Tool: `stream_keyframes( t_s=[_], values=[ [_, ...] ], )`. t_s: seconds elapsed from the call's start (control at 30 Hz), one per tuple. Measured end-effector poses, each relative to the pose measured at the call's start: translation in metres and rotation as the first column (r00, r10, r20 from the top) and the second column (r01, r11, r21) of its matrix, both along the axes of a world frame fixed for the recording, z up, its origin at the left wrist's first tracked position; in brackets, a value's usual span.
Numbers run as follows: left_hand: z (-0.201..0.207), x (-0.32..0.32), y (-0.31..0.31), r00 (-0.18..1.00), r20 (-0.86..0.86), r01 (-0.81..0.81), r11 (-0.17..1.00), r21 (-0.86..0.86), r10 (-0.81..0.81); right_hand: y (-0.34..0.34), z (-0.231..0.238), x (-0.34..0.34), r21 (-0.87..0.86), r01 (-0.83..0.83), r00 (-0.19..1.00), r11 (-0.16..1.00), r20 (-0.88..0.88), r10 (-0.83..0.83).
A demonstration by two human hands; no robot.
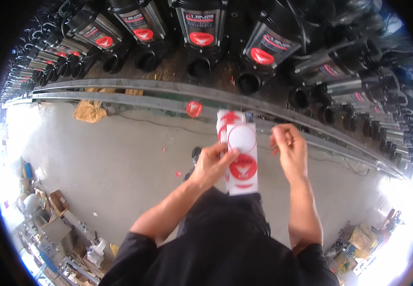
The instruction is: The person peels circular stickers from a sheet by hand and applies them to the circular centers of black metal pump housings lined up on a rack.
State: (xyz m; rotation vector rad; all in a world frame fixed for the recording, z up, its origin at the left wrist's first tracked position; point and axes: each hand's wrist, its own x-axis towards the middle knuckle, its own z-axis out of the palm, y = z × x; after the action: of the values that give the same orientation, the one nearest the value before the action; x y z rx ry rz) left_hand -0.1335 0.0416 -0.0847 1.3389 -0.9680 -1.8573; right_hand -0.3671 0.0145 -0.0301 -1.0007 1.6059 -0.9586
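A white strip of round red stickers [242, 182] is pinched in my left hand [209, 164], thumb across its front. The upper circle on its face is blank white, while the one below bears a red sticker. Behind it a further red-and-white part of the strip [230, 116] shows. To the right, apart from the strip, my right hand [290, 148] is raised with its fingers curled together at the tips; whatever they may hold is hidden. Ahead stand steel-and-black pumps, and the middle pump [201, 24] carries a red round sticker near its base.
Long rows of similar pumps [273, 43] line a dark bench edged by grey metal rails [144, 86]. One red sticker [193, 109] is by the lower rail. Brown crumpled paper [90, 110] lies beneath the rails. Boxes [59, 202] and clutter are at the lower left.
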Motion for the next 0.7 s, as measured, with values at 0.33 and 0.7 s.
stream_keyframes(
  t_s=[0.33, 0.7],
  values=[
    [0.045, -0.052, 0.022, 0.994, -0.095, -0.07, 0.989, -0.132, 0.058, 0.102, 0.028, -0.007, -0.228, -0.028, 0.991, 0.973, -0.134, -0.003],
    [0.086, -0.111, 0.044, 0.984, -0.175, -0.039, 0.984, -0.172, 0.009, 0.137, 0.08, -0.066, -0.301, -0.207, 0.976, 0.931, 0.002, 0.217]
  ],
)
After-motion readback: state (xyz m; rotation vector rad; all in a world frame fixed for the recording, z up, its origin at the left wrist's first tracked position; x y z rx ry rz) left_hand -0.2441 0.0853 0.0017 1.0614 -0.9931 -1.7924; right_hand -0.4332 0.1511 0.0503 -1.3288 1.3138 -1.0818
